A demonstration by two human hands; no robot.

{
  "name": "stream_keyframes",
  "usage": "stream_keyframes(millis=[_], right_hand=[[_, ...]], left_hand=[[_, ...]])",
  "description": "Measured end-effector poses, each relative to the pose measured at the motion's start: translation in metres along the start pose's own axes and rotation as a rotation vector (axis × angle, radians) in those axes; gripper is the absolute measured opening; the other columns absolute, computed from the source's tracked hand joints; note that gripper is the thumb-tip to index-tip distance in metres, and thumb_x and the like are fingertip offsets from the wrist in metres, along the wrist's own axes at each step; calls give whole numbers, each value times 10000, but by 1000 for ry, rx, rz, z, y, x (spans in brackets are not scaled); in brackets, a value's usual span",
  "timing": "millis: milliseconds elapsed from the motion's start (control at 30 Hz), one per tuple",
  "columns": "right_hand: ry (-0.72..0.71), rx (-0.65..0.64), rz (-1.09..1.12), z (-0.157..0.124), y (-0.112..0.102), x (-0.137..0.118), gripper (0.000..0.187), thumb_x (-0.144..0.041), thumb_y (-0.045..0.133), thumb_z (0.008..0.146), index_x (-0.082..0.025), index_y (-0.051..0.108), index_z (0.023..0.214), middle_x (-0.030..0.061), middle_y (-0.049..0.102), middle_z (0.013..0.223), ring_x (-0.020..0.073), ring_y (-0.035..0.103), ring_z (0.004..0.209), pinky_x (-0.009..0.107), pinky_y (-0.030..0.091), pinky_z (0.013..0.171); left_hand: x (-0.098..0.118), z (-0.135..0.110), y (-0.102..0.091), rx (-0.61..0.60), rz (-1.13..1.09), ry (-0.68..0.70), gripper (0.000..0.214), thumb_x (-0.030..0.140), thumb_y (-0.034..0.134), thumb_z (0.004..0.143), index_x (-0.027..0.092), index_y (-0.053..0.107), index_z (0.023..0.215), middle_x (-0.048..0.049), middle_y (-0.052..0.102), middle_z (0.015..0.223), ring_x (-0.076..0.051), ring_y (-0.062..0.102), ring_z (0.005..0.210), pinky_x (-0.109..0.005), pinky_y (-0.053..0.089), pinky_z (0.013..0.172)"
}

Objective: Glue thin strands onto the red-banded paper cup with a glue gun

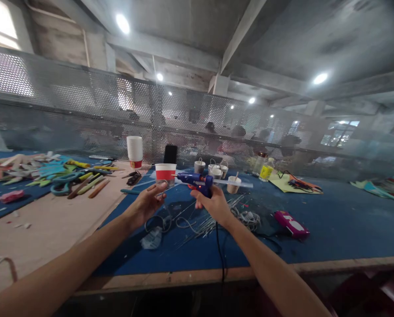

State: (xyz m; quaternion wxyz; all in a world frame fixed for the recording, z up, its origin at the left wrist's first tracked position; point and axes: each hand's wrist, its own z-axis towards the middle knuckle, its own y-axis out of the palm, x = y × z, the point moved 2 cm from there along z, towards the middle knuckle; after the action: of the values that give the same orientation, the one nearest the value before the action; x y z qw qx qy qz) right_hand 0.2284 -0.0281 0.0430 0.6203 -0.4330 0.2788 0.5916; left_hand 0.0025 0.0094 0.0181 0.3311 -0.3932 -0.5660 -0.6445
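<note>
My left hand [147, 202] has its fingers closed at the lower part of a paper cup [165, 172], white at the rim with a red band and a greyish lower part. A thin pale cord [168, 220] loops down below these fingers. In my right hand [217, 204] is a blue glue gun [197, 179], held level, with a clear glue stick [236, 182] poking out of its back. The gun's nozzle points left and lies at the cup's right side; whether it touches I cannot tell. Its black cable [219, 251] hangs over the table's front edge.
Thin clear sticks [210, 220] and coiled cord [249, 218] lie under my hands. Several small cord-wrapped cups [199, 166], a phone [170, 154] and a stack of paper cups [134, 149] stand behind. Scissors [65, 184] lie left, a magenta box [292, 223] right. A perforated screen [184, 114] closes the back.
</note>
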Motion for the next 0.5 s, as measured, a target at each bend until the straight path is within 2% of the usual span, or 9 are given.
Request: stream_keyframes(millis=[67,167,233,400,500], right_hand=[[-22,-18,-45,-1,2,5,327,-515,720,887,-197,751,959,-23,629,574,171,628,566,315,527,653],[-24,-22,-132,-2,3,14,309,-517,738,874,-215,751,936,-20,620,584,169,588,537,309,506,584],[-45,-10,-171,-2,4,17,315,-525,752,863,-226,748,961,3,665,662,186,610,590,309,511,576],[-170,-20,-248,-2,3,17,319,-525,721,903,-231,724,1029,40,753,895,241,703,828,329,559,734],[-265,-32,-341,-3,2,14,318,-524,698,932,-225,721,1037,44,756,949,246,711,875,332,545,805]], left_hand=[[0,0,0,20,-21,-10,197,207,868,766,189,779,941,-41,782,903,-107,664,611,-191,558,531],[0,-1,2,38,-25,-3,177,157,856,764,186,788,925,-41,786,921,-94,643,582,-179,538,507],[1,-2,3,39,-34,6,161,130,841,774,175,793,921,-38,785,941,-75,627,570,-157,533,508],[0,-2,3,13,-44,2,186,126,854,770,172,791,939,-36,779,970,-59,624,581,-139,537,529],[-1,-1,1,21,-35,-3,190,129,863,763,177,785,930,-33,777,967,-62,629,577,-146,526,519]])
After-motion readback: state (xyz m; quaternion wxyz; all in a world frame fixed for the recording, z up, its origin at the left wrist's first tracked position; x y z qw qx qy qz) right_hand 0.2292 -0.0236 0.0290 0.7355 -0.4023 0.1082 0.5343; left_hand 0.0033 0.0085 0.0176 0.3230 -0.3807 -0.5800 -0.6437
